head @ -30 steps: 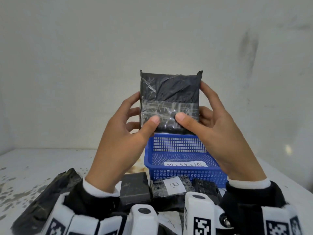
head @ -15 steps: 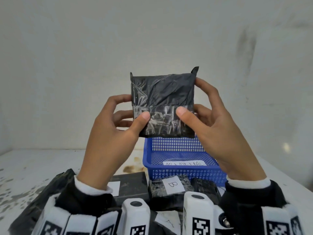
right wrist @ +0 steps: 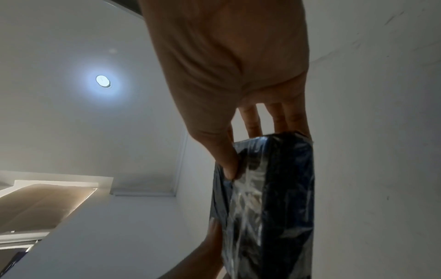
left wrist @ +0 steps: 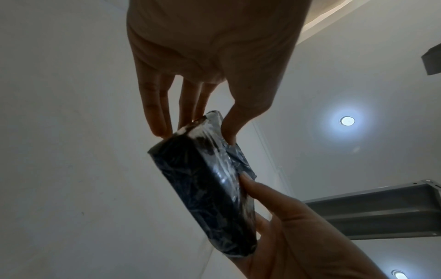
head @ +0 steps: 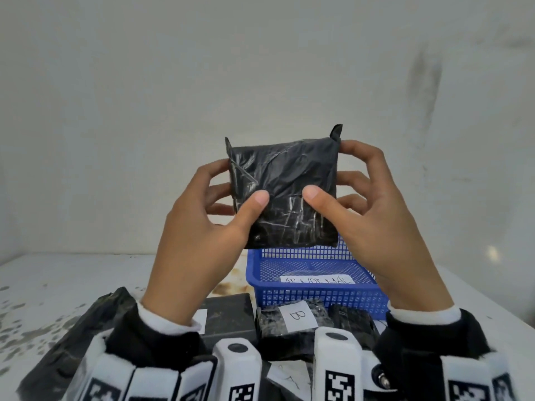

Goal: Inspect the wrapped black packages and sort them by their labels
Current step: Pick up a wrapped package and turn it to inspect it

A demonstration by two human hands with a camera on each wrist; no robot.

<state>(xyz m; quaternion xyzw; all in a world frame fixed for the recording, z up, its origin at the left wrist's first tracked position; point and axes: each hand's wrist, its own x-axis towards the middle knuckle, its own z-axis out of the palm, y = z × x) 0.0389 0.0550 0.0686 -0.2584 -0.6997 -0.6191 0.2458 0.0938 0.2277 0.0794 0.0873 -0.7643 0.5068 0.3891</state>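
nearest the camera, on the speckled white table (head: 43,287), lie more black wrapped packages, one with a white paper label marked b (head: 298,315). just beyond sits a blue plastic mesh basket (head: 315,296) with a handwritten paper slip. above it, the left hand (head: 202,227) and right hand (head: 376,221) pinch a black plastic-wrapped rectangular package (head: 285,189), thumbs in front and fingers behind, probably lifted to find its label; none shows on this face.

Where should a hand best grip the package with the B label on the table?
Probably by its two side edges, coming down from above: the B package lies flat, label up, with other black packages close beside it and the blue basket right behind.
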